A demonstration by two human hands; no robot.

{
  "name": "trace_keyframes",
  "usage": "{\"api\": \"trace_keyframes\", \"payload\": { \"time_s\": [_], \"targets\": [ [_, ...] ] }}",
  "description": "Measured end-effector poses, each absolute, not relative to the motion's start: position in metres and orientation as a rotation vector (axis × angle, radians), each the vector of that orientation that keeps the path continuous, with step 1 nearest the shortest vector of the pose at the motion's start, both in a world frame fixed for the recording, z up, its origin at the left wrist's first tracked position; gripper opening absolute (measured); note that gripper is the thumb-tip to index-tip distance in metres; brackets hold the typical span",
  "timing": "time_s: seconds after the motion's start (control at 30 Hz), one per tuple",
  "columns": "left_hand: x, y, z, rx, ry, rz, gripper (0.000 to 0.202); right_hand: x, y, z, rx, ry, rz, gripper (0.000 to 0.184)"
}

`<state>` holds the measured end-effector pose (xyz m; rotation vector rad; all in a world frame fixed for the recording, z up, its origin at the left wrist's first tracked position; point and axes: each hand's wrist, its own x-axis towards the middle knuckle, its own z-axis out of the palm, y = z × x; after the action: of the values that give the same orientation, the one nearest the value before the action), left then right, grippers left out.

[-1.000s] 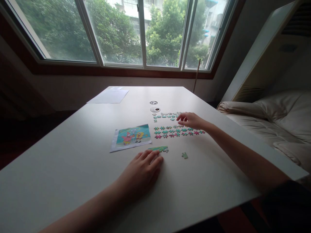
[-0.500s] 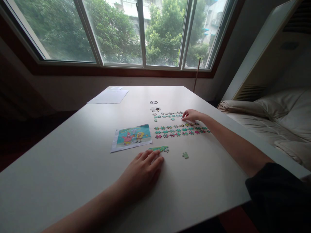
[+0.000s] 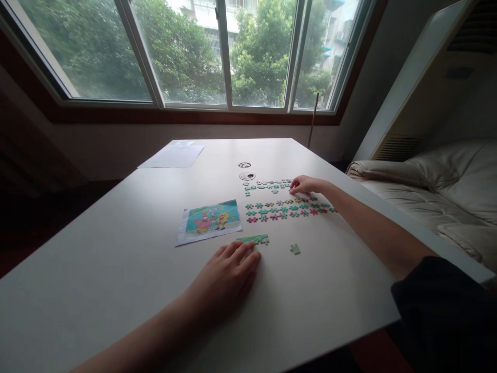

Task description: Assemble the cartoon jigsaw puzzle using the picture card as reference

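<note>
My left hand (image 3: 233, 267) lies on the table with its fingers stretched out. Its fingertips rest at the near edge of a joined strip of green puzzle pieces (image 3: 258, 239), covering part of it. Farther off, my right hand (image 3: 306, 184) reaches to the right end of the upper rows of loose puzzle pieces (image 3: 267, 186). Thumb and fingers pinch together there on a small teal puzzle piece (image 3: 291, 191), mostly hidden by the fingertips. A single green puzzle piece (image 3: 295, 249) lies apart, right of the strip.
A printed cartoon picture (image 3: 213, 220) lies left of the pieces. More loose pieces, teal, pink and yellow (image 3: 285, 209), form rows below my right hand. Two round flat items (image 3: 247, 176) and white paper sheets (image 3: 173, 154) lie farther back on the white table (image 3: 116, 248).
The whole view has shifted very slightly. Both hands stay in nearly the same places, and the puzzle pieces show no clear movement.
</note>
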<state>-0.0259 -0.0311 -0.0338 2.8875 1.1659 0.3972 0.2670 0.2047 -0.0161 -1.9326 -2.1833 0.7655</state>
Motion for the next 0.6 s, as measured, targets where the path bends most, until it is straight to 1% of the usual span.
{"api": "trace_keyframes", "payload": {
  "time_s": [0.13,0.27,0.47,0.6],
  "targets": [
    [-0.026,-0.031,-0.034,2.889,1.169,0.402,0.029,0.263,0.199,-0.012,-1.878,-2.191,0.686,0.029],
    [-0.026,-0.032,-0.033,2.896,1.169,0.385,0.029,0.253,0.182,-0.005,-1.733,-2.261,0.619,0.028],
    [-0.025,-0.031,-0.033,2.906,1.160,0.415,0.029,0.226,0.128,0.004,-1.336,-2.468,0.682,0.023],
    [-0.024,-0.032,-0.031,2.894,1.168,0.402,0.028,0.213,0.088,0.007,-1.160,-2.528,0.775,0.017]
  ]
}}
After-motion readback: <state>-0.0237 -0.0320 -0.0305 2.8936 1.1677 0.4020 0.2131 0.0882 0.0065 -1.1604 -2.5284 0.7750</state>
